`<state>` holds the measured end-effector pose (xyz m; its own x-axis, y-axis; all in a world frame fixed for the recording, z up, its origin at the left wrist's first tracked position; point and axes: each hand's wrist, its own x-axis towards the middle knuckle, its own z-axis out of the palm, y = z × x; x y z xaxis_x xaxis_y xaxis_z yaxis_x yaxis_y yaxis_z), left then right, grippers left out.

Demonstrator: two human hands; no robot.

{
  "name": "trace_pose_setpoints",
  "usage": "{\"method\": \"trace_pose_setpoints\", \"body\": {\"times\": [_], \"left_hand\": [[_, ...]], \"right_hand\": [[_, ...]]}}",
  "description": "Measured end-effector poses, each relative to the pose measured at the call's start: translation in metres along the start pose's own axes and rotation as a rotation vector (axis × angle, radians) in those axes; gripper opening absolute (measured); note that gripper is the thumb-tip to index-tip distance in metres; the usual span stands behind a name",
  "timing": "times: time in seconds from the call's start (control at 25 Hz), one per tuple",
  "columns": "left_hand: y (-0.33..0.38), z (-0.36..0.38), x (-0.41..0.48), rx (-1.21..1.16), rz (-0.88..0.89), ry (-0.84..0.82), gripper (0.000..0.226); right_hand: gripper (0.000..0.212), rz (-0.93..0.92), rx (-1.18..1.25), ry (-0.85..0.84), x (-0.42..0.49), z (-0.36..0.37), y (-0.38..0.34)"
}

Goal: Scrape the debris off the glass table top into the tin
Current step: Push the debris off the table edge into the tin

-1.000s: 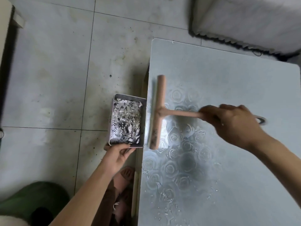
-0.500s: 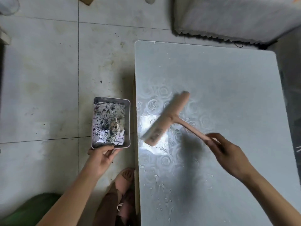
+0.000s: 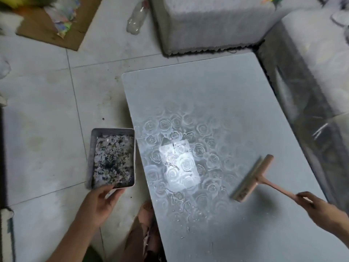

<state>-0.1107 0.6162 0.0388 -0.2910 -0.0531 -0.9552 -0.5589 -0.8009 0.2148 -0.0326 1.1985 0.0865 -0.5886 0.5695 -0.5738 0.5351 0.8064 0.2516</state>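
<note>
Our left hand (image 3: 98, 203) pinches the near end of the rectangular metal tin (image 3: 90, 157), held just off the table's left edge. Our right hand (image 3: 321, 210) grips the pink scraper (image 3: 251, 178) by its handle, blade near the right edge, contact unclear from blur. We should press the blade flat and drag the debris flecks (image 3: 182, 237) leftward, tin rim tucked under the lip. The frosted glass table top (image 3: 217, 95) has embossed roses that likely trap crumbs.

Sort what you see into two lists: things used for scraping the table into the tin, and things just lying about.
In use: scraper; tin; debris; table top; left hand holding the tin; right hand gripping the scraper.

Lying about, on the floor: bottle; cardboard; crumpled paper.
</note>
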Motion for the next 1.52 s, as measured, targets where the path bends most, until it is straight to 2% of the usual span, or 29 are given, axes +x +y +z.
{"method": "trace_pose_setpoints", "body": {"times": [0.08,0.16,0.36,0.52,0.6,0.76,0.84,1.0,1.08,1.16,1.24,1.4,1.52], "left_hand": [[-0.009,0.004,-0.008,0.024,0.022,-0.036,0.020],[-0.019,0.009,-0.003,0.050,0.057,-0.062,0.029],[-0.038,0.031,0.012,0.129,0.097,-0.123,0.039],[-0.048,0.050,0.022,0.158,0.102,-0.132,0.023],[-0.048,0.056,0.024,0.165,0.106,-0.145,0.022],[-0.040,0.064,0.030,0.165,0.121,-0.156,0.037],[-0.034,0.067,0.034,0.177,0.133,-0.161,0.044],[-0.026,0.076,0.040,0.166,0.154,-0.174,0.036],[-0.022,0.081,0.043,0.160,0.162,-0.179,0.037],[-0.015,0.084,0.043,0.142,0.163,-0.179,0.044],[-0.009,0.084,0.044,0.123,0.162,-0.174,0.039],[0.002,0.080,0.046,0.106,0.169,-0.187,0.036],[0.008,0.075,0.047,0.095,0.160,-0.152,0.036]], "right_hand": [[0.019,-0.011,-0.005,-0.013,0.015,0.005,0.017],[0.020,-0.062,-0.014,-0.028,0.029,0.010,0.005],[0.030,-0.440,-0.059,0.098,0.064,-0.005,-0.101],[0.027,-0.615,-0.169,0.189,0.069,-0.031,-0.165],[0.026,-0.614,-0.169,0.171,0.080,-0.056,-0.155],[0.018,-0.369,-0.221,0.097,0.119,-0.115,-0.095],[0.014,-0.371,-0.244,0.047,0.123,-0.111,-0.099],[0.023,-0.664,-0.248,0.035,0.100,-0.068,-0.193],[0.027,-0.851,-0.319,0.149,0.083,-0.055,-0.243],[0.030,-0.987,-0.380,0.259,0.076,-0.072,-0.264],[0.028,-0.956,-0.434,0.272,0.094,-0.105,-0.246],[0.028,-0.673,-0.621,0.255,0.118,-0.145,-0.190],[0.030,-0.746,-0.510,0.185,0.086,-0.100,-0.222]]}}
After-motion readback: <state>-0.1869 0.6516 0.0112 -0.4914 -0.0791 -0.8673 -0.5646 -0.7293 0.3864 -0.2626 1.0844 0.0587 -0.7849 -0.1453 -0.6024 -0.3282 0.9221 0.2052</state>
